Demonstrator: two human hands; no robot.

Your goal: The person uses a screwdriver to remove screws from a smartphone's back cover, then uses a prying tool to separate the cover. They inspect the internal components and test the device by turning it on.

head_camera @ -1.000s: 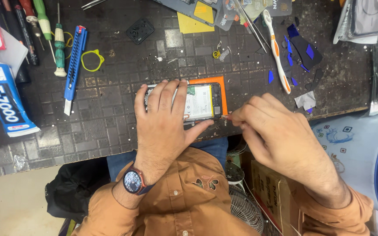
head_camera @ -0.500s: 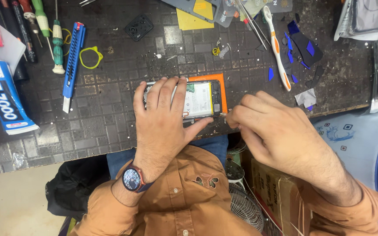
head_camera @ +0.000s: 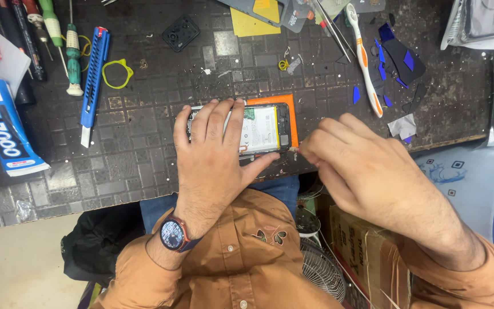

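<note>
An opened phone [head_camera: 265,128] with its back off lies on an orange pad [head_camera: 294,117] on the dark grid mat [head_camera: 138,143]. My left hand [head_camera: 212,157] lies flat over the phone's left half, fingers spread and thumb against its near edge, holding it down. My right hand [head_camera: 367,171] is pinched around a small thin tool [head_camera: 295,150] whose tip touches the phone's near right corner. A watch is on my left wrist.
A white glue tube [head_camera: 4,129], a blue utility knife [head_camera: 94,74], green screwdrivers [head_camera: 72,57] and a yellow ring [head_camera: 117,73] lie at the left. A toothbrush [head_camera: 364,60] and blue shards [head_camera: 395,57] are at the right. A cardboard box [head_camera: 367,246] sits below the table edge.
Both hands stay on the phone; my right hand has shifted only slightly at the near right corner.
</note>
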